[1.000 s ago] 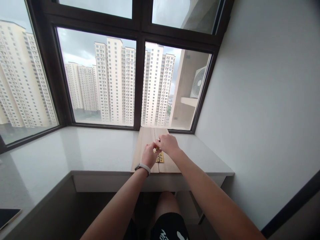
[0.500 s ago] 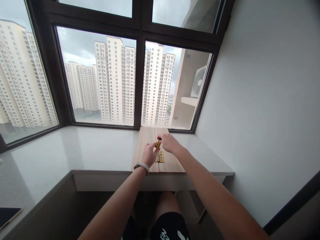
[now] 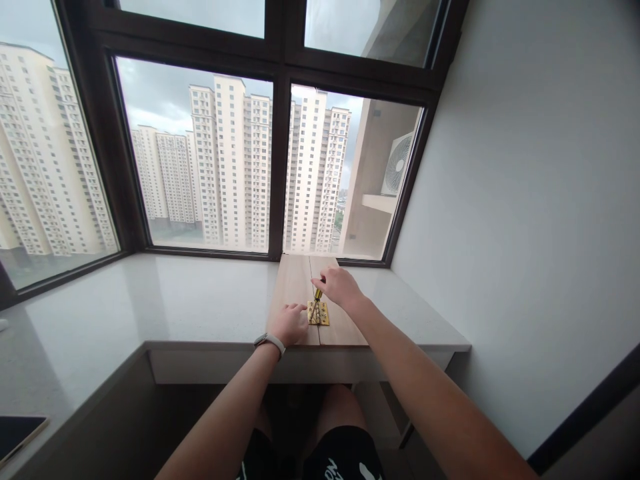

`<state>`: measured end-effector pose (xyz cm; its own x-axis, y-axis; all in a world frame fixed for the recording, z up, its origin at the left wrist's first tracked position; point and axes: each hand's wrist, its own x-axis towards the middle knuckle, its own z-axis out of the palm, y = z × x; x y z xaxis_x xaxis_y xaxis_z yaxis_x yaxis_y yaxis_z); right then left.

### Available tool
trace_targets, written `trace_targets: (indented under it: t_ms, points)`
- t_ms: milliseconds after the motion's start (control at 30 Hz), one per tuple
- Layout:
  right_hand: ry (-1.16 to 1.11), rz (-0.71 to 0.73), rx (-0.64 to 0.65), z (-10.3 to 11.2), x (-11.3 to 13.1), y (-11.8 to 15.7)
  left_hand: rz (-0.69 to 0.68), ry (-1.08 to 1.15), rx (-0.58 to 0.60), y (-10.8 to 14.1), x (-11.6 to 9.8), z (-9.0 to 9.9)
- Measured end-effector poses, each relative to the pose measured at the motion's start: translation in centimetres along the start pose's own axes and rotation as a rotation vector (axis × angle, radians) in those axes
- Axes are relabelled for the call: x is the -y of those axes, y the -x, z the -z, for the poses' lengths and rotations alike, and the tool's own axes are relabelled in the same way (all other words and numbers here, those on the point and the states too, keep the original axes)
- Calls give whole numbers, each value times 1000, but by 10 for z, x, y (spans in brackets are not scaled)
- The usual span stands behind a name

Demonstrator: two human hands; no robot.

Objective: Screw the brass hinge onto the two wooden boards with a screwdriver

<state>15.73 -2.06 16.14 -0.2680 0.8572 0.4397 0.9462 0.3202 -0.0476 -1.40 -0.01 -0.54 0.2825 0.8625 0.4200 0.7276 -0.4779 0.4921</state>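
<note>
A gold-coloured hinge (image 3: 324, 315) lies across the seam between two pale wooden boards (image 3: 293, 283), with dark screw holes or screw heads on its leaves. My right hand (image 3: 340, 287) is closed around the top of a screwdriver (image 3: 319, 293) with a yellow and black handle. The tool slants down over the hinge; whether its tip sits on a screw is too small to tell. Beside the hinge's left edge, my left hand (image 3: 289, 325) rests on the left board, its fingers apart and a fingertip close to the metal. It wears a watch with a light band.
The boards lie on a white counter (image 3: 200, 300) under dark-framed windows (image 3: 279, 167). A white wall (image 3: 500, 200) rises on the right. At the lower left sits a dark flat object (image 3: 23, 433). My legs are below the counter's front edge.
My left hand has let go of the screwdriver and moved down and left to the board beside the hinge. My right hand still holds the screwdriver, and the hinge is now uncovered.
</note>
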Motion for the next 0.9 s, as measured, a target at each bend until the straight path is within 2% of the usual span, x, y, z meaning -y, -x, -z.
trace_targets:
  t_ms: [200,267,367,600,767,900]
  points:
    - [-170,-36,-83,-13,2,-2,-24,-150,72,7,-8,-2]
    - [-226,-3,-88,-13,3,-1,-24,-211,86,10,-11,-1]
    - [-286,69,-34,-11,4,0,-56,-257,59,15,-16,1]
    - [-297,105,126,-5,-7,-5,-97,-295,18,23,-22,2]
    - [-275,107,102,-6,-10,-5,-122,-298,5,25,-24,3]
    - [-243,53,70,-6,-7,-4,-131,-297,-5,25,-25,4]
